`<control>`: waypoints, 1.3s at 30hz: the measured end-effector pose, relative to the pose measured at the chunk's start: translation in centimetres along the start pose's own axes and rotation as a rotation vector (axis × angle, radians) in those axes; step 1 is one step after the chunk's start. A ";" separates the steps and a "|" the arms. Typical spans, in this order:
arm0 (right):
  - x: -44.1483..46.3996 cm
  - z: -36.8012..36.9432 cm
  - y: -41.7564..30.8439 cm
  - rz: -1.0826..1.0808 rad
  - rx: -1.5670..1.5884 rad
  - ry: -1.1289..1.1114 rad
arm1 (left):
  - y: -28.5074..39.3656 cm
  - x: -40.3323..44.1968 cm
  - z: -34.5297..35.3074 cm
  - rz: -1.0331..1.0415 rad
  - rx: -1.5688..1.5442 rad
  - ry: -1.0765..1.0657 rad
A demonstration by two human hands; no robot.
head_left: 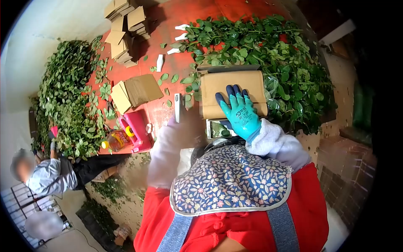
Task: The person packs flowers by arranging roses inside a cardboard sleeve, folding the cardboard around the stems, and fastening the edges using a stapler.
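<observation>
My right hand (242, 115), in a teal glove with dark blue fingertips, lies flat with spread fingers on a brown cardboard wrap (214, 90). The wrap is folded over in front of my apron, with leafy stems close to its right side. To the left of it, my left hand (189, 126) is smeared by motion. A narrow silver tool, perhaps a stapler (179, 108), stands out from that hand. Its lower part and the fingers around it are too blurred to make out.
Leafy stems (289, 71) cover the right of the red table (168, 17). Cardboard stacks (121, 38), flat cardboard sheets (142, 89), a pink container (136, 132) and a yellow-capped bottle (116, 140) stand left. Another person (54, 174) works beside a leafy heap (67, 84).
</observation>
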State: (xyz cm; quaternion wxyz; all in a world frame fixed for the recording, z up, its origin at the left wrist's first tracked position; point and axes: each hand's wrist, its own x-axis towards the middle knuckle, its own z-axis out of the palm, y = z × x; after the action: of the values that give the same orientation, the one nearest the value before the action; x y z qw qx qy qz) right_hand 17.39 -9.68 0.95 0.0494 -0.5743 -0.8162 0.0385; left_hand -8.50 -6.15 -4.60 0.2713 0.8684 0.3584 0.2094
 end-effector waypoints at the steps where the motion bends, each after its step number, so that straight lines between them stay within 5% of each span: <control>1: 0.0 0.2 -0.1 0.018 -0.007 -0.003 | 0.0 0.2 -0.6 0.071 -0.078 -0.006; 4: -0.2 0.7 0.1 0.024 0.000 -0.018 | 0.3 1.0 -1.9 0.195 -0.293 -0.016; 11: -0.5 0.8 0.6 0.010 -0.016 -0.016 | 2.7 4.0 -5.8 -0.267 -0.807 -0.339; 12: -0.5 0.7 0.6 0.004 0.021 -0.006 | 2.2 3.9 -5.6 0.062 -0.288 -0.278; 15: -0.6 0.1 0.7 0.013 0.060 -0.018 | -0.2 4.5 -5.8 -0.466 -0.443 -0.449; 19: -0.4 -0.1 0.3 0.038 0.082 -0.020 | -1.0 5.5 -6.4 -0.826 -0.795 -0.445; 24: -0.6 0.3 0.3 0.044 0.055 -0.020 | -2.9 7.3 -5.8 -0.625 -0.369 -0.676; 27: -0.7 1.3 0.2 0.042 -0.029 0.035 | -3.2 7.6 -6.2 -0.569 -0.672 -0.807; 33: -0.7 1.1 0.2 0.056 0.002 0.036 | -1.9 8.7 -6.7 -0.660 -0.614 -0.852; 39: -0.8 0.6 0.6 0.057 0.015 0.019 | -0.8 10.1 -6.1 -0.432 0.022 -0.868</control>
State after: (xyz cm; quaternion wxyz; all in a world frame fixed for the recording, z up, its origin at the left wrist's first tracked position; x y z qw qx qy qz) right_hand 18.14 -10.26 0.30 0.0605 -0.5975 -0.7986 0.0406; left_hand -5.75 3.71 1.26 0.4237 0.7841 0.3865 -0.2371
